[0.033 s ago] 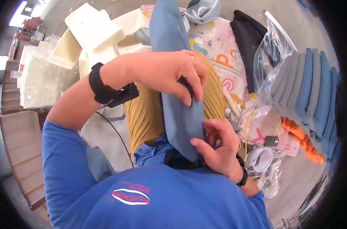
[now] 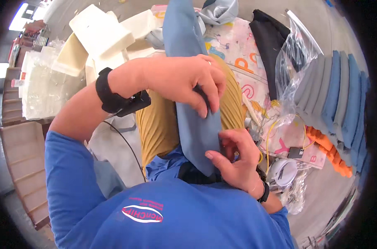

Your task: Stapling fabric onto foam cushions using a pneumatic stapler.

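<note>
Along the middle of the tan trousers [image 2: 157, 133], holding long blue-grey fabric piece [image 2: 193, 133] lengthwise. Pinching its edge by the trousers' right leg with left hand [image 2: 198, 81], thumb and fingertips clamped on it. Got right hand [image 2: 240, 159] curved at that edge nearer the waist, thumb and forefinger apart; can't tell if gripping. Got white blocks [image 2: 99, 29] left of trousers, black cloth [image 2: 266, 37] right

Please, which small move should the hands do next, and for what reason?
Perhaps the right hand should close its grip on the lower right edge of the blue-grey piece: that grip stands open there, while the left hand appears to pinch the piece farther up.
</note>
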Demonstrator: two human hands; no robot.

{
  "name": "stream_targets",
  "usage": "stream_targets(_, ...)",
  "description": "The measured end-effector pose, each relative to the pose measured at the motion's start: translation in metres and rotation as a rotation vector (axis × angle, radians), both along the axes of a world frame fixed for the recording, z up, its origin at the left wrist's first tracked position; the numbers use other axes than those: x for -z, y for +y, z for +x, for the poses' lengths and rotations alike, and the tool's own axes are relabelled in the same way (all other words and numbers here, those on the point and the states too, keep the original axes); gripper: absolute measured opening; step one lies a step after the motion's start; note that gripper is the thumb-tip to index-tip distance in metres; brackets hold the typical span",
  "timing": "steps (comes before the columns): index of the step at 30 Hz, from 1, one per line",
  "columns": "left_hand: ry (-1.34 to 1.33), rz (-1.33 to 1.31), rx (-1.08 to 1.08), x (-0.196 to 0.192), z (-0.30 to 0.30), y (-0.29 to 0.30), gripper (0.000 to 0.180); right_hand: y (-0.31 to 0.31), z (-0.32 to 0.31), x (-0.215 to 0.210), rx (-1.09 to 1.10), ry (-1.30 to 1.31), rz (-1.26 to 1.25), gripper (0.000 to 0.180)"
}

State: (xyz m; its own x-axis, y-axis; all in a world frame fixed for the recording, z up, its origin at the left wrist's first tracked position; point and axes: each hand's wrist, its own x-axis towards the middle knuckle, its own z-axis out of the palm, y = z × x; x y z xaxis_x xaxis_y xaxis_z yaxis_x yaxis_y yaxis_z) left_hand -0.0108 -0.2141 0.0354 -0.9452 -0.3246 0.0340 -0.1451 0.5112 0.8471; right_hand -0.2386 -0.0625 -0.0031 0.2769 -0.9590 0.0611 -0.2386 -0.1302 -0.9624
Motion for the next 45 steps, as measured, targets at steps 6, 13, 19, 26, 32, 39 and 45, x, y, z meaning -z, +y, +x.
stream_targets(6,-0.075,-0.034,0.091,0.001,-0.012,-0.003,0.010,-0.012,0.006,-0.011,-0.060,0.079,-0.071,0.044)
stream_targets(13,-0.062,0.063,0.111,0.002,-0.015,-0.004,0.008,-0.016,0.018,-0.020,-0.072,0.160,-0.177,0.034)
stream_targets(19,0.032,-0.073,0.109,0.001,-0.011,0.008,0.007,-0.020,0.018,-0.018,-0.054,0.015,0.046,0.022)
stream_targets(26,0.035,-0.033,0.064,0.009,-0.013,0.011,0.005,-0.010,0.006,-0.017,-0.033,0.137,0.031,0.025)
stream_targets(32,0.070,-0.018,0.035,0.016,-0.019,0.014,0.006,-0.009,0.009,-0.022,0.014,0.233,-0.012,0.033)
stream_targets(39,0.060,-0.084,-0.004,0.019,-0.023,0.019,0.005,-0.005,0.007,-0.025,0.014,0.335,-0.173,0.037)
stream_targets(45,0.078,-0.081,-0.031,0.022,-0.025,0.020,0.008,-0.003,0.007,-0.023,0.043,0.321,-0.216,0.032)
